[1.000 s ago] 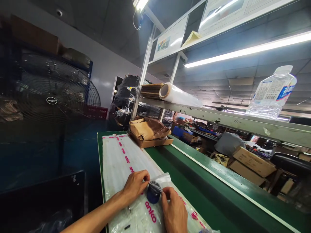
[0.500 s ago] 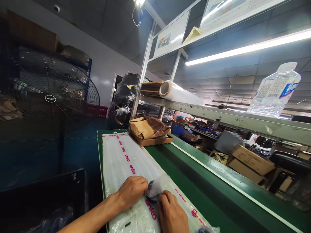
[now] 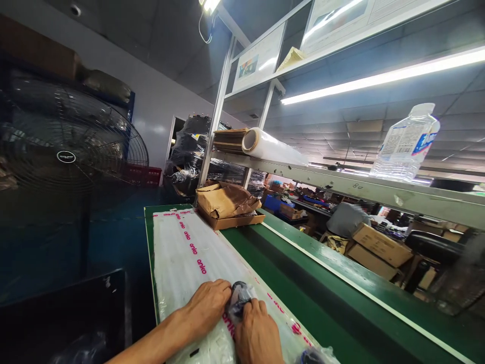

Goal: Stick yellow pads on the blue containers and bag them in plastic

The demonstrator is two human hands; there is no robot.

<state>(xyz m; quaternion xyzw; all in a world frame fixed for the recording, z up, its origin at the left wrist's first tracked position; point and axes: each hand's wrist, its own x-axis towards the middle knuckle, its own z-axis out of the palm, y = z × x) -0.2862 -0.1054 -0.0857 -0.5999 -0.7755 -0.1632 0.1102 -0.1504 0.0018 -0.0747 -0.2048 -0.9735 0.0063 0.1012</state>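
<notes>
A small dark rounded item in a clear plastic bag (image 3: 240,296) is between my two hands, over the white work surface. My left hand (image 3: 208,306) has its fingers curled against the left side of the bag. On the near right side, my right hand (image 3: 258,328) grips the plastic with bent fingers. The item's exact kind is hidden by the wrinkled film. Beneath the hands lies a white padded sheet (image 3: 176,253) under clear film with pink "anko" print. Another bagged dark item (image 3: 316,356) shows partly at the bottom edge.
A cardboard tray with brown paper (image 3: 229,202) stands at the far end. Right of the sheet runs a green conveyor belt (image 3: 303,288). A film roll (image 3: 271,146) and a water bottle (image 3: 405,144) sit on the shelf. At left are a black bin (image 3: 127,308) and a large fan (image 3: 66,157).
The bag's loose plastic, raised before, is now folded down closer around the dark item. My right hand has moved slightly up and left against it. The view has shifted a little.
</notes>
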